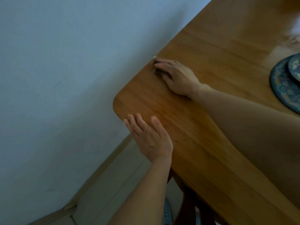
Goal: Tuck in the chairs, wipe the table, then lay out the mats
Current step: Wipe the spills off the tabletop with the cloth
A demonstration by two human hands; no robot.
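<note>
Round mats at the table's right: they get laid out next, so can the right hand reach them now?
Probably yes: bare tabletop lies between the right hand and the round mats, though that hand presses a cloth.

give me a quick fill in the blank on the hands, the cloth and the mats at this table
1. The small cloth lies under the fingers of the ____ hand.
2. The left hand rests flat on the table near its rounded ____.
3. The smaller round mat lies on ____ of the larger mat.
Missing words: right; corner; top.
</note>
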